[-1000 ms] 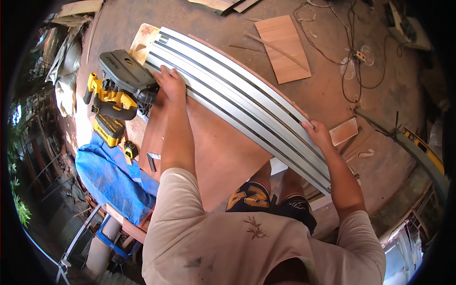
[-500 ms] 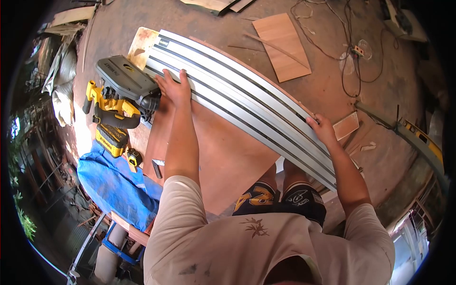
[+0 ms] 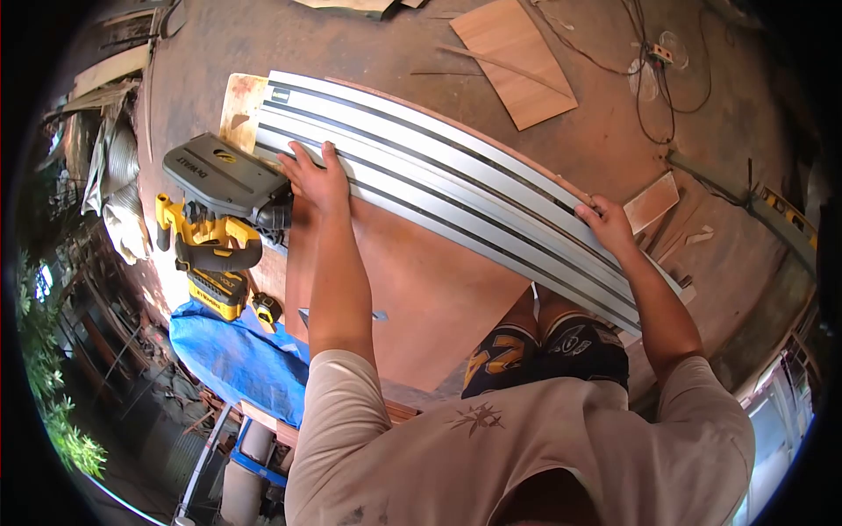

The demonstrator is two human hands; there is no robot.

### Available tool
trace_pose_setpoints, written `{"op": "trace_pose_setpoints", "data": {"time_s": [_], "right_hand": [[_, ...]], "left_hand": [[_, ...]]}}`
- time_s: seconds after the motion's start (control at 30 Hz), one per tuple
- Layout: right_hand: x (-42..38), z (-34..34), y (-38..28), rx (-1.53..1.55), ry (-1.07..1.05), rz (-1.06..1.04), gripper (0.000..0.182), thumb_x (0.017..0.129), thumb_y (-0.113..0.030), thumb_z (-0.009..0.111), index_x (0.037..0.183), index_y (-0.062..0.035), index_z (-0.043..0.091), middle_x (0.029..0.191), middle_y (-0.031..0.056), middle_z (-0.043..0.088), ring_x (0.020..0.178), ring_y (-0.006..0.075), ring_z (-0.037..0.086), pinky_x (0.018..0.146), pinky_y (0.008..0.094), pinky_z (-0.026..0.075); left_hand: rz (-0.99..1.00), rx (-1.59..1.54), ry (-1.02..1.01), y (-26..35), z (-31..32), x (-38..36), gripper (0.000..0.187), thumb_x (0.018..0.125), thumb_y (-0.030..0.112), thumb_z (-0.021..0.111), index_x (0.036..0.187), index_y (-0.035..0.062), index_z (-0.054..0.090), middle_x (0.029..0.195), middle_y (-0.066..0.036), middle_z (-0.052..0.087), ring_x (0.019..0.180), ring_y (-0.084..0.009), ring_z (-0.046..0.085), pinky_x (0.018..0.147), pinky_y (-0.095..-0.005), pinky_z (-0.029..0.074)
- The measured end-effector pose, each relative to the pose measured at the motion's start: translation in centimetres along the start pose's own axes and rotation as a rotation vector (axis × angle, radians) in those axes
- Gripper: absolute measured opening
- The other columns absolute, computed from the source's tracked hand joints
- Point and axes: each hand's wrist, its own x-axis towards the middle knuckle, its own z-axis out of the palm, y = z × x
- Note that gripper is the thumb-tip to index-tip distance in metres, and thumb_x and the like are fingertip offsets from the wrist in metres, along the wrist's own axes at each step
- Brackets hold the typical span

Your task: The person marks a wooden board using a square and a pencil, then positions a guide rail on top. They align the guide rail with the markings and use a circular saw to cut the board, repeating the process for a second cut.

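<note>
Here, rail [image 3: 438,175]: long, silver, dark-striped, lying flat across the brown board [image 3: 421,267] on the desk; its long axis slants from far left down to near right, towards the body.
Left hand [image 3: 323,186]: I see it at the rail's near edge, towards the far end, fingers spread wide with tips resting on top, grasping nothing.
Right hand [image 3: 611,230]: at the opposite, far edge, nearer the body end; fingers partly bent, touching the rail. I cannot tell how tightly they close, or whether any reach underneath.
Saw [image 3: 219,180]: grey and yellow, just left of my left fingers; I cannot tell if they touch.
Tape measure [image 3: 267,310]: yellow and black, beside the blue tarp [image 3: 237,358].
Hidden: the right forearm crosses the rail's near end; the left forearm covers part of a small item on the board.
</note>
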Motion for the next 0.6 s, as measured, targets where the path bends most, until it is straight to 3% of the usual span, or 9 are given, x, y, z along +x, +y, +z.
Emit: {"op": "trace_pose_setpoints", "data": {"time_s": [0.43,0.53,0.6], "right_hand": [[0.6,-0.5,0.8,-0.048,-0.023,-0.018,0.039,0.087,-0.038,0.069,0.080,-0.0005,0.062,0.065,0.0107,0.058,0.059,0.0152,0.051,0.057,0.0324,0.042],[0.5,-0.5,0.3,-0.085,-0.010,-0.009,0.041,0.086,-0.040,0.070,0.080,-0.0006,0.060,0.065,0.0128,0.058,0.058,0.0180,0.052,0.057,0.0336,0.043],[0.4,-0.6,0.0,-0.122,0.004,-0.010,0.042,0.085,-0.042,0.070,0.081,-0.0012,0.060,0.066,0.0147,0.058,0.058,0.0215,0.054,0.056,0.0348,0.043]], "left_hand": [[0.063,-0.013,0.011,-1.0,0.6,0.2,0.082,0.088,0.057,0.055,0.149,0.0061,0.031,0.156,-0.026,0.014,0.143,-0.0417,0.018,0.112,-0.0574,0.018],[0.037,0.039,-0.017,-0.4,0.2,0.0,0.078,0.092,0.053,0.053,0.149,0.0058,0.029,0.155,-0.027,0.015,0.143,-0.0417,0.018,0.115,-0.0514,0.017],[0.038,0.049,-0.031,-0.3,0.1,0.0,0.078,0.092,0.053,0.052,0.150,0.0060,0.028,0.156,-0.027,0.014,0.143,-0.0416,0.018,0.115,-0.0519,0.016]]}}
